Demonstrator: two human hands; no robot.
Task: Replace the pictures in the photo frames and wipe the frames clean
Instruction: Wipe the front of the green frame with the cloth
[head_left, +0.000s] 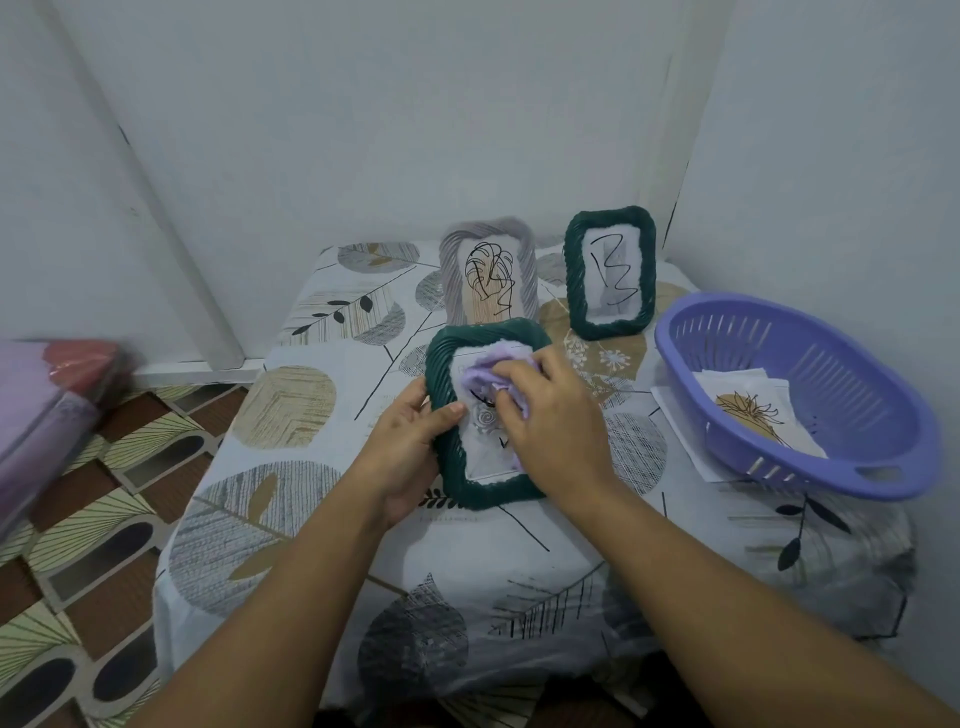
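Pale walls meet in a corner behind a small tabletop (291, 519) draped in a leaf-print cloth, with patterned floor tiles and a blurred pink bundle (47, 410) off to the left.

Near the middle, the left hand (402, 452) curls round the left rail of a green frame (467, 493), thumb lying over the front edge, holding it tilted up toward the camera. Its long axis runs away from the person, and the picture is already behind the glass. Pressed on that glass is a lilac rag (485, 371), bunched under the right hand (545, 415), whose fingers bend down onto it. The rag covers the upper half of the pane; the lower half and bottom rail lie toward the wrist, so I judge the next stroke should pull back along the long axis, with the left hand bracing.

Behind stand a grey frame (524, 280) and, further right, a second green frame (576, 291), both upright with pictures in.

At the far right a purple basket (883, 483) holds loose prints (748, 410).
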